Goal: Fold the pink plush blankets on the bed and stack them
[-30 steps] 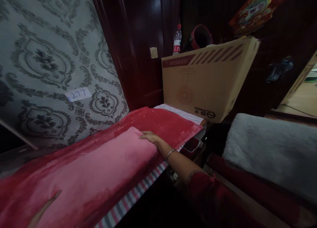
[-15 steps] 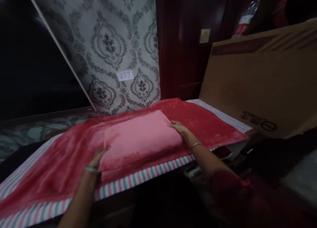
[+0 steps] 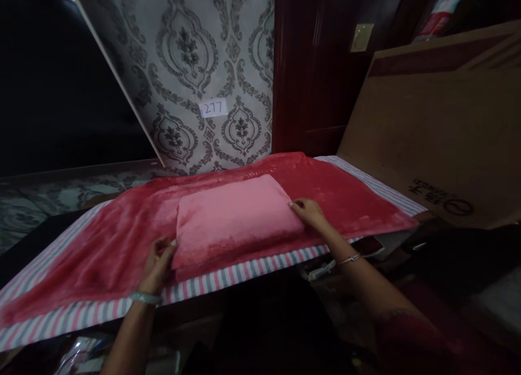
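Observation:
A plump pink pillow (image 3: 240,215) with a plush surface lies on a spread red plush blanket (image 3: 342,201). At the pillow's left edge is my left hand (image 3: 158,264), with thumb and fingers pinched together on the border. My right hand (image 3: 310,213) grips the right edge in the same way, fingertips closed on the fabric. Each wrist wears a bracelet. Under the blanket a striped cloth (image 3: 244,272) in white, pink and grey shows along the front.
A large cardboard box (image 3: 431,120) stands at the right, with a bottle (image 3: 442,17) behind its top edge. A dark screen (image 3: 69,93) leans into view on the left. Patterned wallpaper (image 3: 187,55) carries a paper label (image 3: 214,107) reading 277.
The camera view has shifted slightly. My left hand has moved from lying over the pillow's left side to pinching its left edge. My right hand stays at the right edge.

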A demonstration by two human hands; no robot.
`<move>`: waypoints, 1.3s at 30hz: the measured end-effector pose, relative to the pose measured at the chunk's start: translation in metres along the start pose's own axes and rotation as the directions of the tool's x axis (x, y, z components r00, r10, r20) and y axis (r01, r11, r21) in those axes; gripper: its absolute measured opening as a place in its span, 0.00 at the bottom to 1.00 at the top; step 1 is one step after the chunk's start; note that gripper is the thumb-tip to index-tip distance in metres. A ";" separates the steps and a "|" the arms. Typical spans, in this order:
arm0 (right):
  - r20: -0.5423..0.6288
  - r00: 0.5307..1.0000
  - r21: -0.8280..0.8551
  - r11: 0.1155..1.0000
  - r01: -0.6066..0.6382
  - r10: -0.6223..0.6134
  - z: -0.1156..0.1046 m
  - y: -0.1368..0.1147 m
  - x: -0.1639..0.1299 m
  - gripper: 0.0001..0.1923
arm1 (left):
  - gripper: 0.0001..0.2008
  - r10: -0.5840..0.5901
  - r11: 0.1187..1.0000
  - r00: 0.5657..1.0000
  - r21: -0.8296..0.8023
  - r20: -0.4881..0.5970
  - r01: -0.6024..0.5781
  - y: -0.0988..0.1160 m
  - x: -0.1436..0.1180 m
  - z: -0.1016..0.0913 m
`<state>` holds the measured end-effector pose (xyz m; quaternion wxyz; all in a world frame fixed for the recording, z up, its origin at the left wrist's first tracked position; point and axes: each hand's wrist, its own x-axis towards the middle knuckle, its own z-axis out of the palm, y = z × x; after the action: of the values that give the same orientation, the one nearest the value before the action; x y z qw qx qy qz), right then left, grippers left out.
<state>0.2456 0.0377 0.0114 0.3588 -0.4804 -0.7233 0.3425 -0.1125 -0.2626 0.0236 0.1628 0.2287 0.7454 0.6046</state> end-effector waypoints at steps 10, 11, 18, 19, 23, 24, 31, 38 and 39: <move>0.000 1.000 -0.074 0.997 0.031 -0.031 0.001 0.004 -0.017 0.16 | 0.39 0.072 0.997 0.993 -0.029 0.091 -0.070 -0.003 -0.040 0.005; -0.004 0.999 -0.053 0.997 0.051 -0.052 0.002 0.002 -0.016 0.16 | 0.38 0.078 0.997 0.992 -0.021 0.095 -0.076 -0.003 -0.039 0.005; -0.161 0.979 0.166 0.975 0.150 -0.123 0.012 0.013 -0.025 0.20 | 0.30 0.161 0.977 0.974 0.112 0.156 -0.179 0.003 -0.042 0.001; -0.165 0.981 0.172 0.977 0.128 -0.100 0.015 0.018 -0.028 0.20 | 0.29 0.162 0.976 0.973 0.121 0.163 -0.183 0.003 -0.043 0.001; -0.131 0.990 0.148 0.987 0.066 -0.047 0.019 0.031 -0.035 0.25 | 0.29 0.111 0.988 0.977 0.082 0.183 -0.128 0.000 -0.046 0.001; -0.126 0.991 0.142 0.988 0.056 -0.038 0.018 0.033 -0.036 0.26 | 0.29 0.088 0.993 0.980 0.060 0.180 -0.100 0.000 -0.046 0.002; -0.079 0.996 0.083 0.996 -0.027 0.034 0.002 0.035 -0.044 0.33 | 0.36 0.045 0.999 0.990 -0.001 0.135 -0.045 0.010 -0.050 0.006; 0.069 0.995 0.110 0.991 -0.081 0.074 0.006 0.032 -0.043 0.33 | 0.40 0.063 0.997 0.976 -0.054 0.210 -0.053 0.010 -0.044 0.015; 0.067 0.995 0.110 0.990 -0.087 0.080 0.008 0.031 -0.044 0.33 | 0.40 0.059 0.997 0.975 -0.063 0.213 -0.047 0.009 -0.043 0.016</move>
<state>0.2652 0.0049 -0.0266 0.3482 -0.4782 -0.6929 0.4123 -0.0663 -0.2711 0.0273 0.2324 0.3076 0.6995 0.6017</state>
